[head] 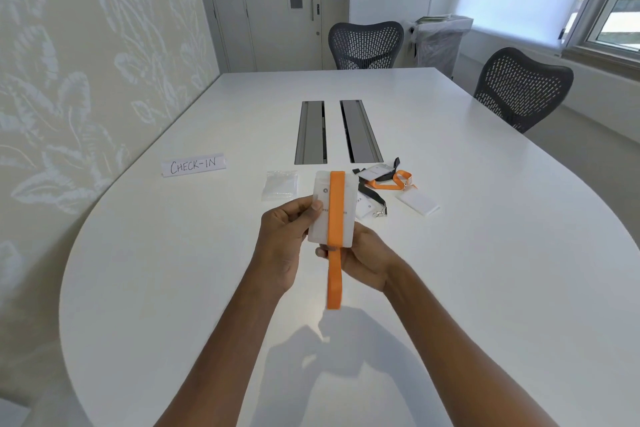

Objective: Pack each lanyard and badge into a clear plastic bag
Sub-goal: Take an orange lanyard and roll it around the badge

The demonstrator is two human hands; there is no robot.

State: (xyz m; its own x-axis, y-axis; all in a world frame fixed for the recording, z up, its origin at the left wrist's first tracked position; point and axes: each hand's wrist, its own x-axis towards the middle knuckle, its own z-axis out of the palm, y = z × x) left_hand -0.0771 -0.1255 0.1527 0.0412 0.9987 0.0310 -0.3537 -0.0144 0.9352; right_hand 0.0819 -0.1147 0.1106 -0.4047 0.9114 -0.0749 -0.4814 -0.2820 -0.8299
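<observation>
I hold a white badge [344,211] upright above the table, with an orange lanyard [335,239] wrapped lengthwise around it. My left hand [287,239] pinches the badge's left edge, thumb on its face. My right hand [363,262] grips the badge's lower end and the lanyard from behind. A loose end of the strap hangs below my hands. A small stack of clear plastic bags [280,184] lies on the table just beyond my left hand. Further right lies a heap of other lanyards and badges [384,184], orange and black.
A white table [173,270] carries a paper sign reading CHECK-IN [194,165] at the left and two grey cable hatches [337,132] in the middle. A separate white badge [419,202] lies right of the heap. Two dark mesh chairs [365,45] stand at the far side.
</observation>
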